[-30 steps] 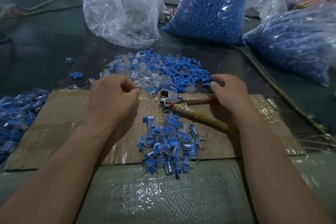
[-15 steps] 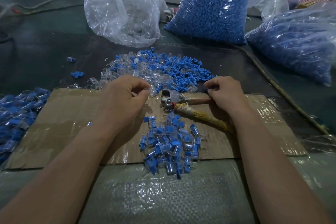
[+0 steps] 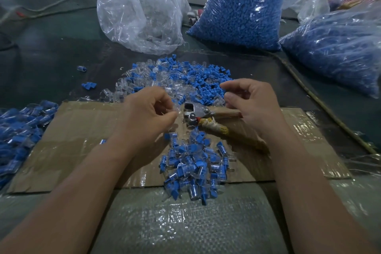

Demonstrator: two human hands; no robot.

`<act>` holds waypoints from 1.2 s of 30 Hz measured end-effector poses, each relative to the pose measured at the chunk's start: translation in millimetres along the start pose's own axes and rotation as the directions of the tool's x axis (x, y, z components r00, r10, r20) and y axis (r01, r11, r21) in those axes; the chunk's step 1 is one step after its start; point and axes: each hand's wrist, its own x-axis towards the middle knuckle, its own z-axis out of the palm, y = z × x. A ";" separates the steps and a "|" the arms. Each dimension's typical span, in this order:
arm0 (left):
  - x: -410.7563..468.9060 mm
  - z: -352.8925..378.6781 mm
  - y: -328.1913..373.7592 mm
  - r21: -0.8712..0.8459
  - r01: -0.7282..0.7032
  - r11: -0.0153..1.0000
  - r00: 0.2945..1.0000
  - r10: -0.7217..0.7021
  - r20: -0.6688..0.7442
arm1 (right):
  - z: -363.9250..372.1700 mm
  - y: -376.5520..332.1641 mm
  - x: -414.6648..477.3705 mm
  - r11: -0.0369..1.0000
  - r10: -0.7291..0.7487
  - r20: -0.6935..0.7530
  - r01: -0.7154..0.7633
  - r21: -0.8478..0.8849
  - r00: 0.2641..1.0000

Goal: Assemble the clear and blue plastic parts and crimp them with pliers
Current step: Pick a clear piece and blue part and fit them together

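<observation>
My left hand (image 3: 148, 113) pinches a small clear part (image 3: 174, 109) between thumb and fingertips, just left of the pliers' metal head (image 3: 192, 112). The pliers lie on the cardboard (image 3: 72, 140); one handle is wrapped in yellowish cord (image 3: 216, 128), the other runs under my right hand (image 3: 253, 103). My right hand hovers above the pliers at the edge of the loose heap of clear and blue parts (image 3: 181, 80), thumb and forefinger curled close together. Whether they hold anything is hidden. Joined blue-and-clear pieces (image 3: 195, 165) are heaped at the cardboard's near edge.
A bag of clear parts (image 3: 140, 10) and two bags of blue parts (image 3: 241, 6) (image 3: 334, 47) stand at the back. More blue-and-clear pieces (image 3: 18, 130) lie in plastic at the left. A thin stick (image 3: 321, 105) runs along the right.
My left hand has come off the loose heap with a clear part and moved right toward the pliers. My right hand has lifted from the blue parts and drawn slightly back.
</observation>
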 end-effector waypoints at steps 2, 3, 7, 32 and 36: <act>0.7 0.6 -0.6 -0.023 -0.004 1.000 1.000 0.005 0.022 | 7.8 -7.8 -4.2 0.999 -0.041 0.050 0.041 0.009 0.998; 0.9 0.8 -0.8 -0.037 0.002 0.999 1.000 -0.001 0.029 | 11.7 -10.9 -6.3 0.998 -0.060 0.063 0.059 0.024 0.996; 1.6 1.6 0.6 -0.113 0.057 0.992 0.998 -0.053 0.037 | 24.6 -20.1 -14.1 0.979 -0.125 0.089 0.108 0.175 0.988; 1.0 -0.2 15.5 -0.382 0.153 0.912 0.988 -0.140 0.060 | 40.8 -20.9 -19.3 0.967 -0.187 0.091 0.167 0.192 0.978; 1.5 -1.8 15.7 -0.453 0.186 0.872 0.983 -0.166 0.083 | 40.9 -23.2 -21.4 0.963 -0.203 0.116 0.177 0.201 0.972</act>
